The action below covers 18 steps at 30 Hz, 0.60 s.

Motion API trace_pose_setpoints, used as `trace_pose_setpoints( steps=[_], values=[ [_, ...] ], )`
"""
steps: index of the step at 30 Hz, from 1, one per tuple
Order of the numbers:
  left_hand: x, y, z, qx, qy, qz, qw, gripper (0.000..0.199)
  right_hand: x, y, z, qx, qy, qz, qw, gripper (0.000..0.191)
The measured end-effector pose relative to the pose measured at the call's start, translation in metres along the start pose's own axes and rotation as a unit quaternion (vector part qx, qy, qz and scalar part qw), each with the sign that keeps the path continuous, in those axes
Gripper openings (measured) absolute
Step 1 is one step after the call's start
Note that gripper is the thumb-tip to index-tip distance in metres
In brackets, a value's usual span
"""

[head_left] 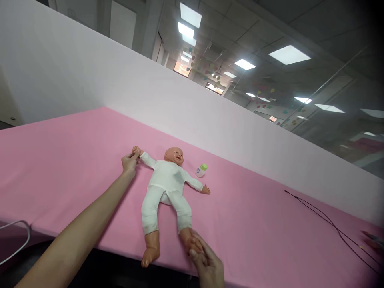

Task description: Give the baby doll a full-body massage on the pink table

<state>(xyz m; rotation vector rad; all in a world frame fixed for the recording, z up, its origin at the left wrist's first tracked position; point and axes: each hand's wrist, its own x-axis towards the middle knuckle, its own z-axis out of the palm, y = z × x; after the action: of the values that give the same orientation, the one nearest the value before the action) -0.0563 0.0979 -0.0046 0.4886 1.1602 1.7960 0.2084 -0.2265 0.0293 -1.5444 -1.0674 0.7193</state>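
A baby doll [166, 176] in a white outfit lies face up on the pink-covered table [75, 152], its head toward the white partition. My left hand [131, 162] is closed around the doll's hand on the left side, the arm stretched out from the body. Down at the near edge, my right hand [207, 258] grips the doll's foot on the right side. The doll's other foot hangs at the table's front edge, and its other arm lies free on the cloth. A small bottle with a green cap [201, 170] is beside the doll's head and shoulder, touched by neither hand.
The white partition [180, 112] runs along the back of the table. Black cables [327, 218] trail across the right side. A white cable [27, 240] loops at the left front edge. A dark blurred object [373, 240] sits at the far right.
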Motion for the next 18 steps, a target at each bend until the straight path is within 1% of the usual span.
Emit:
trace_pose_setpoints(
  steps=[2,4,5,7,10,12,13,14,16,18],
  values=[
    [0.0,0.001,0.0,-0.007,-0.001,0.002,1.0,0.03,-0.007,0.006,0.007,0.016,0.015,0.006,1.0,0.052],
    [-0.005,0.002,0.005,-0.003,-0.025,0.025,0.999,0.03,-0.003,0.001,0.011,0.021,0.024,-0.002,0.999,0.053],
    [-0.009,0.003,0.008,0.007,-0.048,0.045,0.998,0.03,0.003,-0.005,0.012,0.018,0.021,-0.008,1.0,0.053],
    [-0.021,0.002,0.016,0.04,-0.114,0.094,0.988,0.031,0.022,-0.022,0.014,0.007,0.002,-0.021,1.0,0.052],
    [-0.041,-0.002,0.024,0.093,-0.234,0.162,0.954,0.028,0.056,-0.045,0.026,-0.012,-0.031,-0.043,0.999,0.051],
    [-0.054,-0.005,0.026,0.142,-0.31,0.186,0.922,0.026,0.079,-0.053,0.042,-0.02,-0.044,-0.061,0.997,0.05],
    [-0.059,-0.006,0.025,0.17,-0.338,0.192,0.906,0.026,0.089,-0.054,0.051,-0.022,-0.048,-0.071,0.996,0.049],
    [-0.064,-0.007,0.024,0.197,-0.357,0.197,0.891,0.026,0.098,-0.054,0.06,-0.022,-0.051,-0.082,0.995,0.047],
    [-0.07,-0.007,0.023,0.239,-0.375,0.21,0.871,0.027,0.111,-0.051,0.074,-0.019,-0.053,-0.098,0.994,0.044],
    [-0.072,-0.006,0.022,0.256,-0.382,0.224,0.859,0.026,0.115,-0.048,0.078,-0.021,-0.054,-0.102,0.993,0.045]
  ],
)
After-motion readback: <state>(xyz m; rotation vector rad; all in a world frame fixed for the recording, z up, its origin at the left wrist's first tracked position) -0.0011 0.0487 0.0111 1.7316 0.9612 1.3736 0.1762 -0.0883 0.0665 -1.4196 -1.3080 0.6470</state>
